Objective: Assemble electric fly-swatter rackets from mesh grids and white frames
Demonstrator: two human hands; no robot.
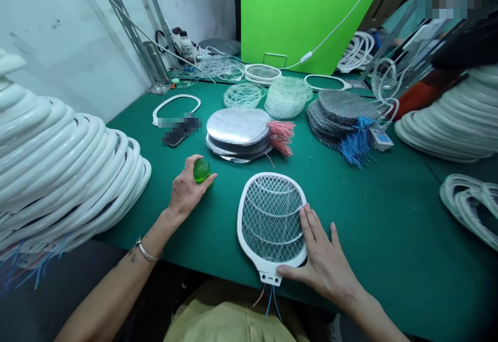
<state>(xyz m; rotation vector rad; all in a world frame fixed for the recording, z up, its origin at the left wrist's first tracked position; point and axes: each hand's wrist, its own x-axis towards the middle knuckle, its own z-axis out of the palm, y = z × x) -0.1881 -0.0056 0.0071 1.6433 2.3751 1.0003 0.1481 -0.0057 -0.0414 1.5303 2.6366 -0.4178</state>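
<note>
My left hand (189, 189) is closed around a small, round, translucent green object (201, 171) just above the green table, thumb on one side and fingers on the other. In front of me lies a white mosquito swatter head (241, 222) with metal mesh. Blue and reddish wires (271, 300) hang from its neck over the table's near edge. My right hand (324, 259) lies on its right side, fingers outstretched along the rim and thumb on the neck. Beyond it sits a stack of silvery mesh sheets (237, 126) with red wires (282, 137).
Tall stacks of white frames stand at left (73, 165) and right (447, 119). Dark mesh sheets (342, 106) with blue wires lie back right. A single white frame (177, 97) and a blurred dark object (181, 132) lie back left. A green board (303, 20) stands behind.
</note>
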